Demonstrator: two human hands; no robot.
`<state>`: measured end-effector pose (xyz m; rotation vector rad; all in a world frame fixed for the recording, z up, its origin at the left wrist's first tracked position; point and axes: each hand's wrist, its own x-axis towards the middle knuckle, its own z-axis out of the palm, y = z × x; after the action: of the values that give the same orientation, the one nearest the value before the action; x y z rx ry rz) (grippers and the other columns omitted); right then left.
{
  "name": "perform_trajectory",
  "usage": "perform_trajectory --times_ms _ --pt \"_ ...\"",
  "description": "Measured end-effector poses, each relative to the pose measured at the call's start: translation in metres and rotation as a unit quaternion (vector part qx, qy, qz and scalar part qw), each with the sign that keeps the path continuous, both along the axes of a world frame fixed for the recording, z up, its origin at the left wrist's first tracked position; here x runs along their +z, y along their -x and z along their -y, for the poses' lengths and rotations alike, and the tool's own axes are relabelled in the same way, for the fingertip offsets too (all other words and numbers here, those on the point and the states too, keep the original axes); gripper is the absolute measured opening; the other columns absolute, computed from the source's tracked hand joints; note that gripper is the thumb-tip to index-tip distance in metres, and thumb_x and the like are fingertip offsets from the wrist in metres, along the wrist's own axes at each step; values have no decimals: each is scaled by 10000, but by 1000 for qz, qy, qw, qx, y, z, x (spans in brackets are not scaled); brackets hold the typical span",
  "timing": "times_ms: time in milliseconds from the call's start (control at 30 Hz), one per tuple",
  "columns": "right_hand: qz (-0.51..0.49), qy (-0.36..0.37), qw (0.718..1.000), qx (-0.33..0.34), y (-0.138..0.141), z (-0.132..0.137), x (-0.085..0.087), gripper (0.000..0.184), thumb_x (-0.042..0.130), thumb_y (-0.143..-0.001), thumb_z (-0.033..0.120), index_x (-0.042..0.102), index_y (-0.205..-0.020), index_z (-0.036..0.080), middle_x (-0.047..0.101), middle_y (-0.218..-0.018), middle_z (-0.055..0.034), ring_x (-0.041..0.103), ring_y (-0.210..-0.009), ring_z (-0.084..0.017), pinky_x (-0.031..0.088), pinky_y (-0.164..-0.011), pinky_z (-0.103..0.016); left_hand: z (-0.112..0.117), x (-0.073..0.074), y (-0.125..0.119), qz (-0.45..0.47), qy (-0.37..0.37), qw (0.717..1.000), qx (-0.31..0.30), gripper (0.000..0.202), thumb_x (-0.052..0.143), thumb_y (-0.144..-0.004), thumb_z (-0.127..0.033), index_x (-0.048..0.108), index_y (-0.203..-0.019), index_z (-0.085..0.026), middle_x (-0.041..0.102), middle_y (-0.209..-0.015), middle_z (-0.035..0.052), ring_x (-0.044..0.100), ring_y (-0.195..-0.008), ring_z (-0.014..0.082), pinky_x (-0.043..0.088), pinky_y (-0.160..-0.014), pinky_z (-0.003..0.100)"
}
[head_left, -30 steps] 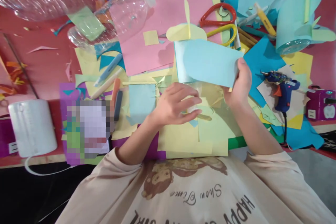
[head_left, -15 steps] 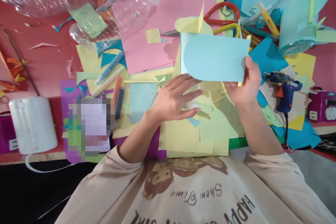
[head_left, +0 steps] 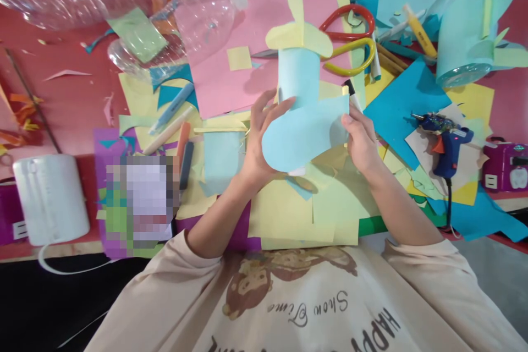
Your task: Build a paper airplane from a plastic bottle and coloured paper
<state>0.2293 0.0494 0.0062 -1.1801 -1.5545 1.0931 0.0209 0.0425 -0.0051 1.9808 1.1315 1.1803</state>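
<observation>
Both my hands hold a bottle wrapped in light blue paper (head_left: 303,115) above the table, with yellow paper fins (head_left: 297,36) at its far end. My left hand (head_left: 258,140) grips the left side, thumb up against the blue paper. My right hand (head_left: 361,140) pinches the loose right edge of the blue sheet and also carries a black marker (head_left: 352,96) between its fingers. Yellow paper sheets (head_left: 305,212) lie right under my hands.
Clear plastic bottles (head_left: 173,16) lie at the back left on pink paper (head_left: 247,60). Red and yellow scissors (head_left: 355,36), a blue glue gun (head_left: 443,140), a finished blue bottle craft (head_left: 466,38), markers (head_left: 169,110) and a white roll (head_left: 51,198) surround the spot.
The blue sheet, held out flat before, now curls around the bottle. My left hand has risen from the table to grip the wrapped bottle, and the fins turned upright.
</observation>
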Motion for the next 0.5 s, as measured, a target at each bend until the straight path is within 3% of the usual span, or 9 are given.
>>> perform_trajectory --times_ms 133,233,333,433,500 --pt "6 -9 1000 11 1 3 0 453 366 -936 599 662 -1029 269 654 -1097 -37 566 -1171 -271 518 -942 -448 -5 -1 2 17 -51 998 19 936 662 -610 -794 422 -1396 -344 354 -1448 90 405 -1350 346 360 -1135 525" --pt "-24 6 999 22 3 4 1 431 394 -933 578 657 -1050 257 659 -1103 -44 575 -1168 -272 519 -946 -445 -9 -8 6 24 15 999 18 926 678 -600 -783 434 -1397 -380 303 -1514 69 342 -1401 385 379 -1119 552" --pt "-25 18 999 12 4 4 2 451 393 -925 590 652 -1069 250 661 -1084 -53 585 -1145 -275 519 -940 -438 -9 -14 8 50 89 995 20 729 614 -753 -704 438 -1399 -417 201 -1586 17 238 -1465 380 339 -1158 537" --pt "-18 21 1000 -15 0 4 -1 471 382 -914 623 652 -1017 251 652 -967 -47 623 -991 -262 546 -816 -421 -9 -16 7 66 79 995 9 766 678 -712 -683 442 -1389 -414 238 -1561 23 221 -1471 375 310 -1177 531" --pt "-24 25 999 -35 -3 4 -3 470 390 -904 641 642 -957 247 607 -833 -36 614 -833 -240 535 -683 -391 -9 -17 6 73 58 995 34 747 713 -695 -656 476 -1352 -391 317 -1496 56 323 -1419 361 333 -1156 532"
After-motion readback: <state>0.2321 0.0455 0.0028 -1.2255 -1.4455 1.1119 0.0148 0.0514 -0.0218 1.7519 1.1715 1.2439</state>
